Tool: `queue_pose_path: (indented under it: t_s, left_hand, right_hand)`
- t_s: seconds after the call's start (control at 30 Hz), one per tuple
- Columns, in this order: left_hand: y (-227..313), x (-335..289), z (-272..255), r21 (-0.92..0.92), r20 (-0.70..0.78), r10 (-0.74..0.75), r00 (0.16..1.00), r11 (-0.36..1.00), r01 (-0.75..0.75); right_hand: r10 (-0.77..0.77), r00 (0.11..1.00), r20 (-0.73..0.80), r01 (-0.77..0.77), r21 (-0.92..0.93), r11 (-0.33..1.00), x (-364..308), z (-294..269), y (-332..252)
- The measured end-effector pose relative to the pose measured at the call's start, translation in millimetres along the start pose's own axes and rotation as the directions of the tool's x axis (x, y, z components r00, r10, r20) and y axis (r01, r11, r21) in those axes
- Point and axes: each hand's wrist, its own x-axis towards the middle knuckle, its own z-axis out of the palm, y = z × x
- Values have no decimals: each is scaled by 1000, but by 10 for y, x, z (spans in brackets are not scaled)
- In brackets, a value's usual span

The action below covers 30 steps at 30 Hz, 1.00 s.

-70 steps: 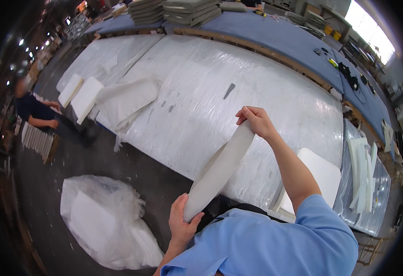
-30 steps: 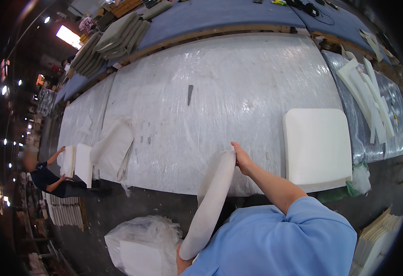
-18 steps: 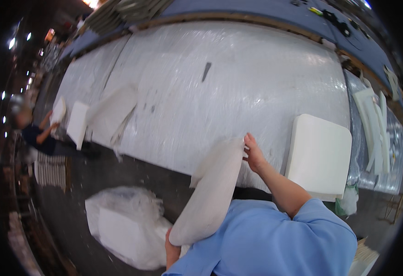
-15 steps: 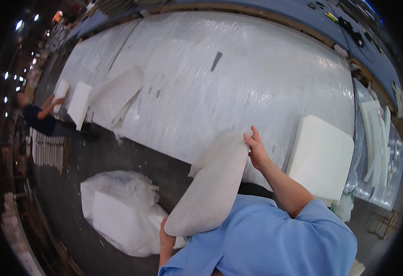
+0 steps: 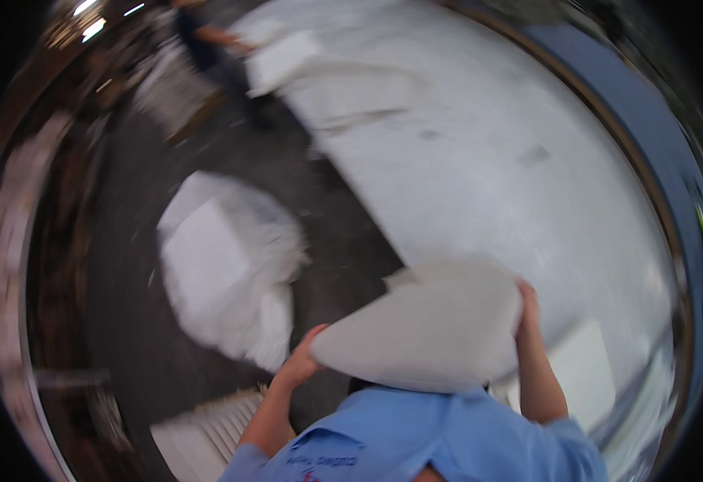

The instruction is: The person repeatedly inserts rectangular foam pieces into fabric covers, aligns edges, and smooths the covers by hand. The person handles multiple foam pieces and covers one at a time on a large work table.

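In front of my body I hold an off-white covered cushion, tilted, with a loose flap of cloth at its far left edge. My left hand grips its left end, fingers closed on the edge. Against its right edge my right hand is closed, its fingertips partly hidden. A bare white foam cushion lies to the right, partly behind my right forearm. The picture is smeared by motion.
A large plastic-wrapped table fills the right side. On the dark floor at left sits a clear plastic bag around a white block. A stack of pale slabs stands near left. Far off, a person stands beside white pieces.
My view has swung left, toward the bag and the floor. The cushion now lies more level, and my right hand has come down along its right side. Both hands still hold it.
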Motion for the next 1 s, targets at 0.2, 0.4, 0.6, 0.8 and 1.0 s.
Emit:
queue_pose_path:
  t_s: [0.2,0.4,0.6,0.8,1.0]
  left_hand:
    - [-158,-285,-106,-621,390,103,915,763,179]
    - [-726,-23,711,-840,202,11,979,515,167]
    - [-1204,-1154,1206,-823,-69,-64,996,568,-21]
    - [-1977,-2604,1026,-808,-394,-174,902,534,-249]
    - [-2481,-4104,594,-434,-844,-86,529,689,-581]
  right_hand:
    - [332,837,435,-208,-308,929,-542,634,118]
    - [354,756,551,-4,-538,843,-1364,1854,836]
    - [407,636,655,78,-579,811,-2296,2382,1475]
    - [425,508,749,131,-555,821,-3431,2685,2136]
    - [394,396,829,121,-473,873,-4262,3034,2423]
